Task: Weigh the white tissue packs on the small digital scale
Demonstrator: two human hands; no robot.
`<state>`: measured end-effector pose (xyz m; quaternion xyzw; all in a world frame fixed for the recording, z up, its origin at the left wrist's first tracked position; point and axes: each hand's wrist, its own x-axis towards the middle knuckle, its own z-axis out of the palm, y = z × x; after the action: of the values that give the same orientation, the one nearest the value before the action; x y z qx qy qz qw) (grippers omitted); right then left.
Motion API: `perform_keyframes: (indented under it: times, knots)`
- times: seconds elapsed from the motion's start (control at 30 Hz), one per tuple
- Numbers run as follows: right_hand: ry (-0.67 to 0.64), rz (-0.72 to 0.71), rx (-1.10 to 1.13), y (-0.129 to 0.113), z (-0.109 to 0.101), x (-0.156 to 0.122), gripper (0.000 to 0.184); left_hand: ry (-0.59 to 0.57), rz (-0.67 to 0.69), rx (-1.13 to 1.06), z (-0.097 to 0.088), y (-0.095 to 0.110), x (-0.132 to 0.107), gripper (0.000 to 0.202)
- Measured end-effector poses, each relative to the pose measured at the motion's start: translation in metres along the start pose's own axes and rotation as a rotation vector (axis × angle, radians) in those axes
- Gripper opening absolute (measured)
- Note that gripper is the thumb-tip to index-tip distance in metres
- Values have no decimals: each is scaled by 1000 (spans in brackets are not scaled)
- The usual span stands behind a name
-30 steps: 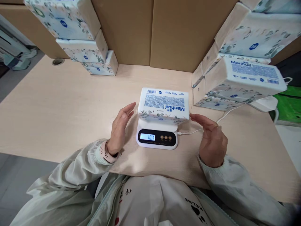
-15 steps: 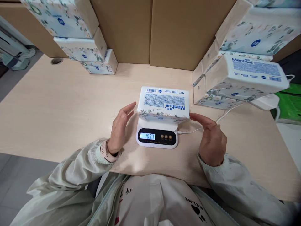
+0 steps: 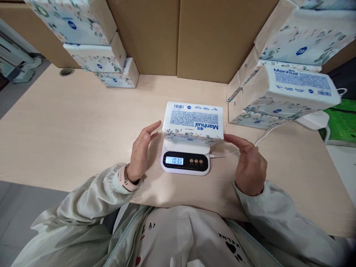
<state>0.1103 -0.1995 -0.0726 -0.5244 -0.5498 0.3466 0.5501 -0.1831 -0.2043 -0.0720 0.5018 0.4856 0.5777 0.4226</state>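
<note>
A white tissue pack (image 3: 194, 120) with blue "Manhua" print and floral edging rests on a white digital kitchen scale (image 3: 185, 171). The lit display (image 3: 174, 160) appears to read 103.6. My left hand (image 3: 140, 150), fingers stretched out, stands a little left of the pack without touching it. On the other side, my right hand (image 3: 249, 165) is open too, its fingertips close to the pack's lower right corner; whether they touch it I cannot tell. Neither hand holds anything.
Tissue packs are stacked at the back left (image 3: 96, 57) and back right (image 3: 292, 92). A white cable (image 3: 260, 139) runs from the scale toward the right stack. Brown cardboard (image 3: 203, 40) stands behind the table (image 3: 69, 129). Something green (image 3: 343, 120) lies at the far right.
The scale's reading has gone from 103.7 to 103.6. Both hands and the tissue pack have stayed practically in place.
</note>
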Motion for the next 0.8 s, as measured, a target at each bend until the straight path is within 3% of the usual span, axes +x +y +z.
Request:
perform_keyframes:
  times: [0.67,0.8]
  knots:
    - [17,-33,48,3,4,2,54,-10,12,-13,-4,-4,-1,52]
    - [-91,-18,61,8,0,1,54,-62,33,-41,-7,-11,-1,52]
